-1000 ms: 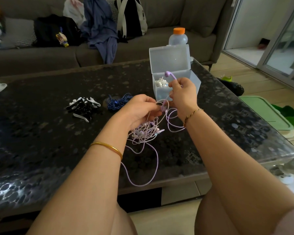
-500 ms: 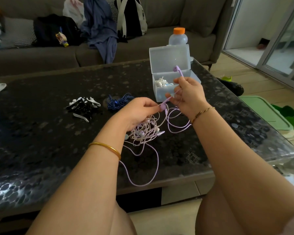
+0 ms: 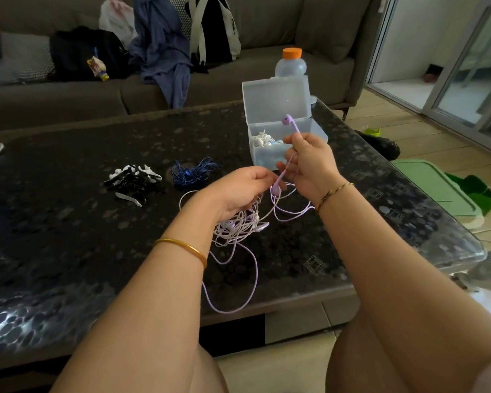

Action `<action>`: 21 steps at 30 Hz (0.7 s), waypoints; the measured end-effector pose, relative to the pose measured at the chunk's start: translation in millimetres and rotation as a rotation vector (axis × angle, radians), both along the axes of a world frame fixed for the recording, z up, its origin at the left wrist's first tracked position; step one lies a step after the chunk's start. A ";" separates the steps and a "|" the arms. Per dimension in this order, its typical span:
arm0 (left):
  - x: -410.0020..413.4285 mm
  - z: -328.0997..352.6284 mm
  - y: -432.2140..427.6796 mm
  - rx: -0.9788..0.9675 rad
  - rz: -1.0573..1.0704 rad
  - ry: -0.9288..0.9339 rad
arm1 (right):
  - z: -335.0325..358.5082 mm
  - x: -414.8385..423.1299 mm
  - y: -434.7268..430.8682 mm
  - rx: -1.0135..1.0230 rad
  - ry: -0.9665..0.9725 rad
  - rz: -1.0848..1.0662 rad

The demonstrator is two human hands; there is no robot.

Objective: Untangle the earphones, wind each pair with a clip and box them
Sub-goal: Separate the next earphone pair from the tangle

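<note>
A tangle of purple and pale pink earphones [image 3: 240, 226] hangs from my hands over the dark table [image 3: 68, 251], with one long loop trailing to the near edge. My right hand [image 3: 309, 163] pinches the stem of a purple earbud [image 3: 288, 119] that sticks up in front of the box. My left hand [image 3: 240, 191] grips the bunched cords, and a second purple earbud [image 3: 275, 189] shows by its fingertips. The clear plastic box [image 3: 309, 129] stands open behind, with wound white earphones inside. Black and white clips [image 3: 132, 181] lie in a pile to the left.
A blue earphone bundle [image 3: 194, 171] lies next to the clips. An orange-capped bottle [image 3: 291, 63] stands behind the box lid. A sofa with bags and clothes [image 3: 159, 52] runs along the far side. A green tray [image 3: 434, 188] sits on the floor at right.
My right hand has shifted slightly right and lifted the purple earbud higher in front of the box. My left hand keeps hold of the tangle, almost still.
</note>
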State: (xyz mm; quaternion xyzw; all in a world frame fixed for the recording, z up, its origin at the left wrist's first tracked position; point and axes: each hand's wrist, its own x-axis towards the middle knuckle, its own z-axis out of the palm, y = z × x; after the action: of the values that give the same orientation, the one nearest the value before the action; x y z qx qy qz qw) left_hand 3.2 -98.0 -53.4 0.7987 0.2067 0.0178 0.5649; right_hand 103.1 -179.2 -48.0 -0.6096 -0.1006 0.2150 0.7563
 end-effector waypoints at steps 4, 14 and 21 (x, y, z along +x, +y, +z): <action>1.1 -0.3 0.4 -0.018 0.036 0.020 | -1.8 -1.2 5.9 -0.024 -0.067 -0.031; -1.8 4.8 3.8 -0.330 0.064 -0.005 | -4.8 -3.5 7.0 -0.050 -0.118 0.009; -0.5 6.8 3.8 -0.576 0.193 0.043 | -0.9 -11.5 5.4 0.047 -0.197 0.141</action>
State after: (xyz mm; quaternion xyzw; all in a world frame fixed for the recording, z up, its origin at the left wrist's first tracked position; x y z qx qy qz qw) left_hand 2.7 -94.2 -46.7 0.5826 0.2900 -0.0049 0.7593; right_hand 91.6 -173.8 -48.9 -0.6013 -0.2219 0.2045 0.7398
